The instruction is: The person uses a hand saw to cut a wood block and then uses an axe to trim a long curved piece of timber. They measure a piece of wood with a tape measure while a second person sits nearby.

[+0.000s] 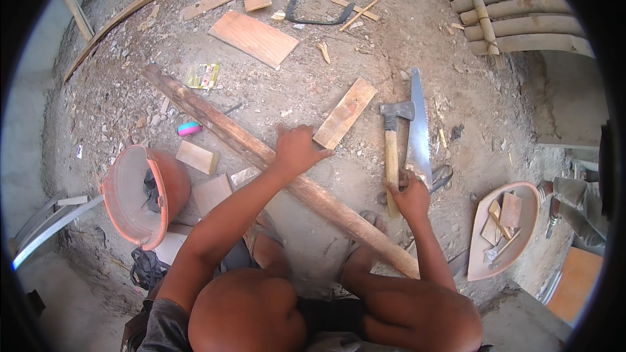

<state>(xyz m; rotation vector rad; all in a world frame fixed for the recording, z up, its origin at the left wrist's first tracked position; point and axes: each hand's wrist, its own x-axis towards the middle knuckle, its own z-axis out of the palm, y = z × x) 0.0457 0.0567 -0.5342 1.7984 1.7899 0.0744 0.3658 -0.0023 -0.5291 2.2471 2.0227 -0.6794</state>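
Note:
My left hand [298,151] is open, its thumb stretched to the lower end of a short flat wood block [345,113]. It reaches over a long rough timber beam [228,128] that lies slantwise across the ground in front of my legs. My right hand [412,197] is closed at the lower part of a hatchet's wooden handle. The hatchet [390,140] has its dark head pointing away from me, the blade overlapping a handsaw [418,130]. The saw's handle is partly hidden by my right hand.
At left stand an orange bucket [176,189] and small wood offcuts [197,156]. Farther off lie a flat board [254,38], a curved dark sickle-like piece [319,21] and bamboo poles [515,6]. A shallow tray [479,264] with wood scraps sits at right, near another person's legs [577,205].

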